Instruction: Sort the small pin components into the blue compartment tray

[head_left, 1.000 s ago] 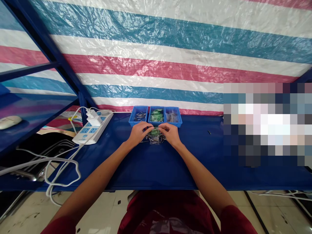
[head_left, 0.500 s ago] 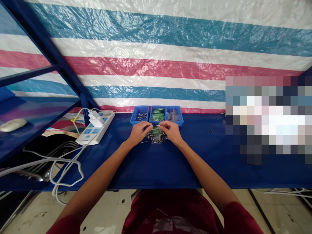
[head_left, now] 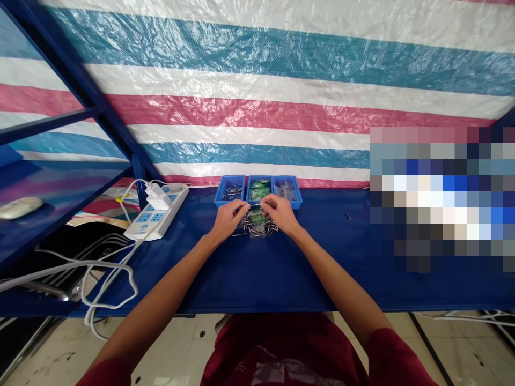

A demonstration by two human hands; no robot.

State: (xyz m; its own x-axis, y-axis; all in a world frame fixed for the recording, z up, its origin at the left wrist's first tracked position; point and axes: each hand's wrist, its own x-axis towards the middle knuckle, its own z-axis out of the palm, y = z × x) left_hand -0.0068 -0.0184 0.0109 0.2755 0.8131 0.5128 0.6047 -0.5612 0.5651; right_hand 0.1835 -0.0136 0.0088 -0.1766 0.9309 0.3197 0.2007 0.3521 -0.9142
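Note:
My left hand [head_left: 230, 217] and my right hand [head_left: 280, 213] are close together above a small pile, thumbs and fingers pinched. Between their fingertips runs a thin, screw-like metal piece [head_left: 255, 204], each hand gripping one end; its exact kind is too small to tell. Just below lies the pile of loose metal screws [head_left: 261, 230], mixed with green packets [head_left: 256, 216] and clear plastic. Behind the hands stand three blue bins: the left bin [head_left: 219, 199] with thin metal pieces, the middle bin [head_left: 250, 201] with green packets, the right bin [head_left: 296, 202] with clear or greyish packets.
A white power strip [head_left: 155, 224] with a charger [head_left: 157, 196] and trailing cables [head_left: 131, 279] lies at the left of the blue table [head_left: 257, 279]. One loose screw [head_left: 348, 216] rests on the right. A striped sheet [head_left: 257, 112] hangs behind; the far right is pixelated.
The fingertips and the thin piece between them have risen slightly, and the right fingers have shifted a little. The pile and bins look the same.

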